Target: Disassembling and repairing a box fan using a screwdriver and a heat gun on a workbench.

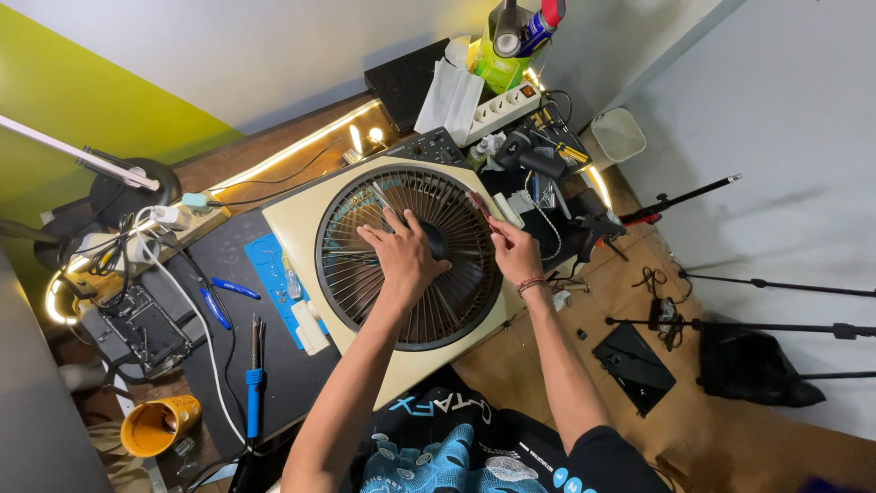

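A cream square box fan (pixel 301 219) lies flat on the dark work mat, its round dark grille (pixel 365 292) facing up. My left hand (pixel 401 256) rests palm down on the middle of the grille, fingers spread over the hub. My right hand (pixel 513 251) is at the grille's right rim, pinched on a red-handled tool (pixel 478 206) whose tip points toward the rim. A thin band sits on my right wrist.
Blue pliers (pixel 219 301), a blue-handled tool (pixel 254 388), an orange mug (pixel 157 424) and a wired device lie at left. A white power strip (pixel 500 110), spray cans (pixel 520 27) and small tools crowd the back. Tripod legs (pixel 776 324) and a black bag stand on the floor at right.
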